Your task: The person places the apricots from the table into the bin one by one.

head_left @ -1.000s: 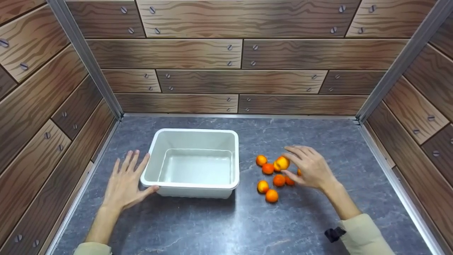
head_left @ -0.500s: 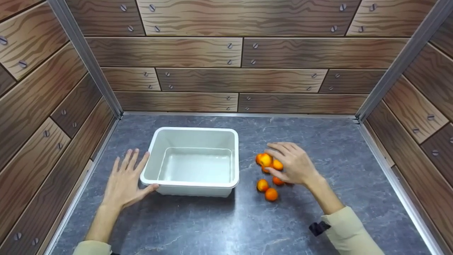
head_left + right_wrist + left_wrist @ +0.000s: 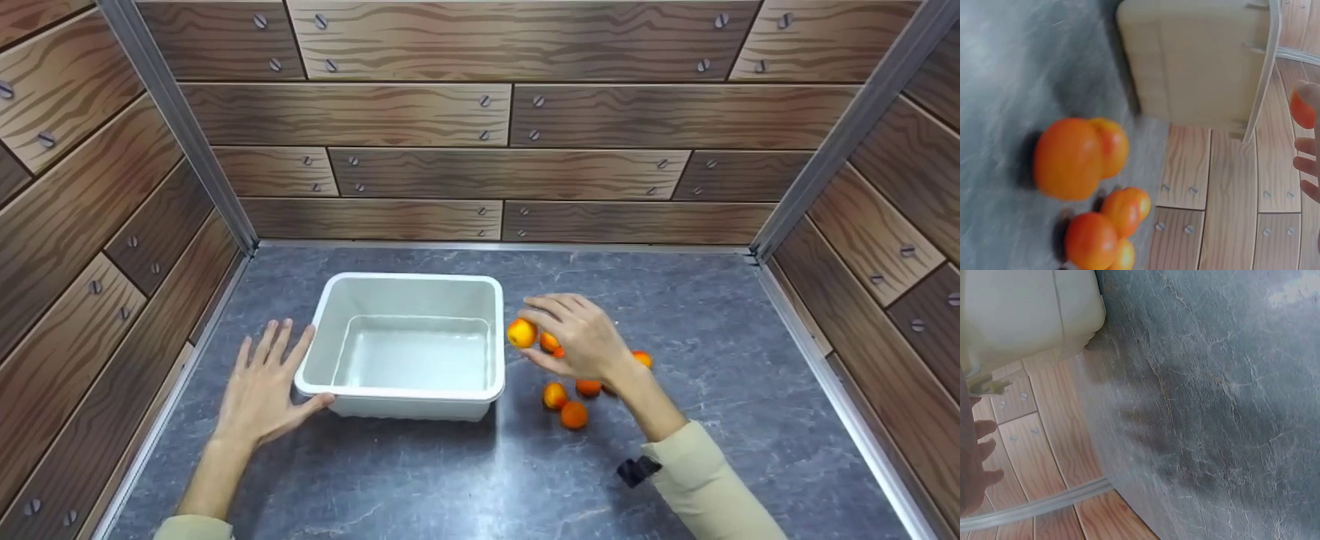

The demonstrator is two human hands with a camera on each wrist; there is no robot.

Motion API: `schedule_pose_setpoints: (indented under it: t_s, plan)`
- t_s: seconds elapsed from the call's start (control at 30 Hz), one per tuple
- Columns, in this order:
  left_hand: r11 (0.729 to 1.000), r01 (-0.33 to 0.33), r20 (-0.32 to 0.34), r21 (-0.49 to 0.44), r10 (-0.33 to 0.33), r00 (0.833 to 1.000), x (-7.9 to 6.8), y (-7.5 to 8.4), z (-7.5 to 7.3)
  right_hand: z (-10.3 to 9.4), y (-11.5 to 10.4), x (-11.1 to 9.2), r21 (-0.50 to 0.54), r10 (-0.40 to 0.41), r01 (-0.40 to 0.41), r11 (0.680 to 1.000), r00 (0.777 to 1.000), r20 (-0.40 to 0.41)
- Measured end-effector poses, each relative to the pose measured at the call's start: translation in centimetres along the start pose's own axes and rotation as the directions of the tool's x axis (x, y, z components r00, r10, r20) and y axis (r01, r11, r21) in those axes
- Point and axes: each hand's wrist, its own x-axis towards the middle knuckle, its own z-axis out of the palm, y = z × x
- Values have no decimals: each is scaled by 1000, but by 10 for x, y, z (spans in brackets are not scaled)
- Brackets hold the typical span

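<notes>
1. Clearly, the right hand [image 3: 581, 336] is curled round one orange fruit [image 3: 522, 333], thumb on the near side and fingers on the far side, leaving the face toward the tub bare
2. That fruit is just beside the right edge of the pale tub [image 3: 416, 277], outside it; the right wrist view suggests it is off the table [image 3: 420, 480]
3. The left hand [image 3: 262, 394] lies spread beside the tub, fingers straight, gripping nothing, its thumb seeming to touch the near-left corner; light steadying should do, since a hard push might skid the tub
4. For this carry, a firm but gentle pinch around the fruit's middle suits it, as the skin is probably slick
5. Any crossing of the tub's edge wants height for fruit and knuckles alike, and a low release would limit bouncing
6. Loose fruits [image 3: 574, 415] lie near and partly behind the right hand, so a raised wrist should avoid knocking them
</notes>
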Motion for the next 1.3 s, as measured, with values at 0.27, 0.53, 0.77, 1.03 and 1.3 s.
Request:
schedule_pose_setpoints:
  t_s: [0.27, 0.53, 0.77, 1.03, 1.3]
  plan:
    - [1000, 10, -4, -3, -10, 1000, -3, 0, 1, 11, -11, 26, 19, -19, 18, 1000, 999, 39]
    - [1000, 20, 3, -9, -20, 1000, -5, 1, 1, 26, -25, 47, 33, -8, 5, 999, 996, 88]
    - [1000, 18, 8, -4, -18, 1000, -5, 2, 2, 39, -34, 54, 40, -17, 12, 999, 990, 140]
    - [1000, -1, -11, 9, 2, 1000, -2, 1, 1, 48, -40, 64, 42, -7, -1, 999, 982, 188]
    - [1000, 7, -7, -7, -7, 1000, -2, 1, 1, 55, -49, 78, 18, -27, 22, 1000, 960, 279]
